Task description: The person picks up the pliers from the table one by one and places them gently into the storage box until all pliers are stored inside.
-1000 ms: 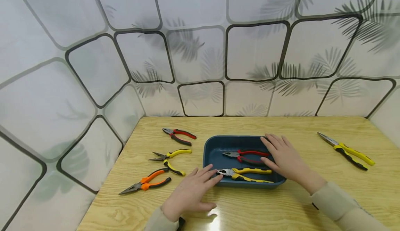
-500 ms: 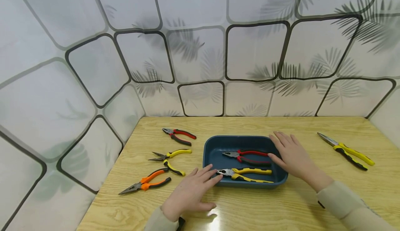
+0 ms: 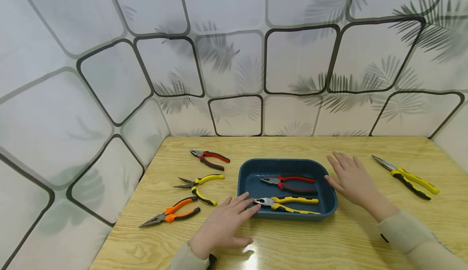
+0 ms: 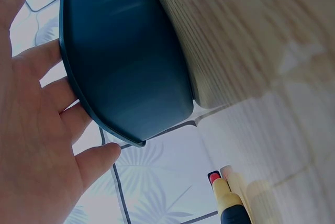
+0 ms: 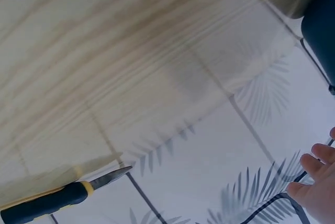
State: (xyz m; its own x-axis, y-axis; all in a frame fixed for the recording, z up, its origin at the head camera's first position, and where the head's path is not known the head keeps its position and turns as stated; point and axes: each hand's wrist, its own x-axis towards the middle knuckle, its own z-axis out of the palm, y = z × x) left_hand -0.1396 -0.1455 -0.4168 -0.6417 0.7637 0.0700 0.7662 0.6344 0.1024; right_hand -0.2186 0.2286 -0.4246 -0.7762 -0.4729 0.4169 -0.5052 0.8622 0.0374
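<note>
A dark blue tray (image 3: 285,216) holds two pliers side by side: a pair of red-and-black combination pliers (image 3: 297,189) and a pair of yellow-and-black combination pliers (image 3: 294,199) nearer the front. My left hand (image 3: 223,225) lies with extended fingers at the tray's front left corner; in the left wrist view the fingers touch the rim of the tray (image 4: 125,51). Beside the tray's right end hovers my right hand (image 3: 354,180), fingers extended and nothing held. The right wrist view catches only some fingers of that right hand (image 5: 316,182) at its edge.
On the table (image 3: 285,245) left of the tray lie red-and-black pliers (image 3: 210,159), spread yellow needle-nose pliers (image 3: 197,182) and orange long-nose pliers (image 3: 171,213). Yellow-and-black long-nose pliers (image 3: 396,172) lie at the right. A patterned cloth wall (image 3: 234,67) stands behind.
My right hand has drawn away to the right, from over the tray's right end to beside it. The left hand, the tray and all the pliers have stayed put.
</note>
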